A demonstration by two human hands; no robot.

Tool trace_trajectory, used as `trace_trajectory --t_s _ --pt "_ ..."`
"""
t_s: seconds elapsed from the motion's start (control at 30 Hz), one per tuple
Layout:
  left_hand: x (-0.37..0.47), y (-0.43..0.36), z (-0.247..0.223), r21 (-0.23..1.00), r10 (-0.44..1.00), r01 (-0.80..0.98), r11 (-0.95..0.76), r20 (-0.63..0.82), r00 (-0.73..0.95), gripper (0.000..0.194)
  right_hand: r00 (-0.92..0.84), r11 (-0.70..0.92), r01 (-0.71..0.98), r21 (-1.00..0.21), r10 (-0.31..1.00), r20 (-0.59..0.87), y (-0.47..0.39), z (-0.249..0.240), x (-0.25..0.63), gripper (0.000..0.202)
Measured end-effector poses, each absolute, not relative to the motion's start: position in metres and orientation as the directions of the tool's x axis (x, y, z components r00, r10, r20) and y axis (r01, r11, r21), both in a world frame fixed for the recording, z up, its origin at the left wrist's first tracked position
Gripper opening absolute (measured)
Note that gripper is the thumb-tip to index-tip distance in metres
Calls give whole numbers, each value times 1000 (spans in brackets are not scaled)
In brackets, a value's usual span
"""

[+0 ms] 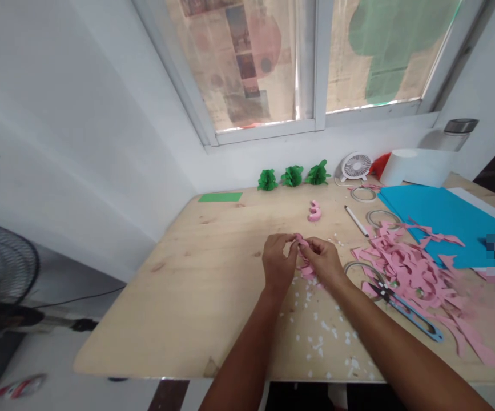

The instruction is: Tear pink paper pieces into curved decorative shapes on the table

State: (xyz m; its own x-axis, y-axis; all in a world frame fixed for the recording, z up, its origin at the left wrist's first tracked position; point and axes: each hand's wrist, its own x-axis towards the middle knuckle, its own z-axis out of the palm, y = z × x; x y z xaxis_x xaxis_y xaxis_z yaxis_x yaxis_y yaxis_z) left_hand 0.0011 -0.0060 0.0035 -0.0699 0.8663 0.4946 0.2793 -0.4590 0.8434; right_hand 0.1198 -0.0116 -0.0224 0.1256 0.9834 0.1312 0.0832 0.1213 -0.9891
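My left hand [278, 258] and my right hand [321, 258] meet over the middle of the wooden table, fingertips pinched together. Between them they hold a small pink paper piece [299, 238], partly covered by the fingers. More pink paper [307, 270] lies on the table just below my hands. A little beyond them stands a curled pink paper cutout [314, 212]. To the right of my right forearm, a blue-handled pair of thread snips [412, 313] rests beside a heap of pink paper scraps [418, 268].
Three green paper bushes [292, 176] line the wall, right of a green paper strip [220, 197]. A small white fan [355, 166], a pen [355, 221], tape rings [383, 219] and blue sheets [444, 222] occupy the right side. White bits [325, 326] litter the table front.
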Motion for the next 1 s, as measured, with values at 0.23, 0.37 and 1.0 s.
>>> trace_trajectory --t_s 0.23,0.37,1.0 --pt "-2 -3 -1 876 894 241 -418 444 -64 10 109 121 121 -985 985 134 -16 -20 119 39" --pt "-3 -3 -1 889 897 221 -401 430 -100 8 97 96 107 -990 989 107 -18 -20 118 39" --pt "-5 -2 0 896 916 273 -351 389 -96 7 48 60 47 -997 997 62 -18 -18 116 36"
